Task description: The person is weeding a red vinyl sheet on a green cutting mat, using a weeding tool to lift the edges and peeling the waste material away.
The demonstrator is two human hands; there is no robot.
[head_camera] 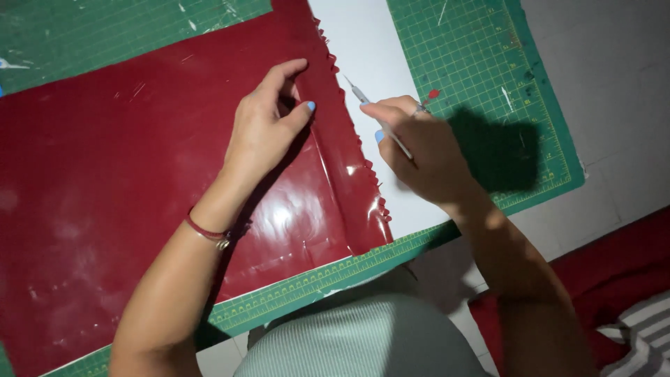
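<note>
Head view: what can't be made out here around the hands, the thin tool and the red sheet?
- Thin tool: the right hand covers its handle end, and the tip is too small to judge.
- Glossy red sheet: cut off by the left and bottom frame edges; the left hand hides the part under it.
- Green cutting mats: markings are too small to read.
- Striped fabric: cropped at the bottom right corner.

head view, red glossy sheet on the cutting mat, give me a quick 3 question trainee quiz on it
1. True or false: the left hand presses on the red sheet.
2. Which hand holds the thin craft knife?
A. left
B. right
C. neither
3. Fill in: the sheet's edge nearest the knife is ____ (smooth or jagged).

Key: 1 true. 2 B, the right hand. 3 jagged, over the white strip between the green cutting mats.
</note>
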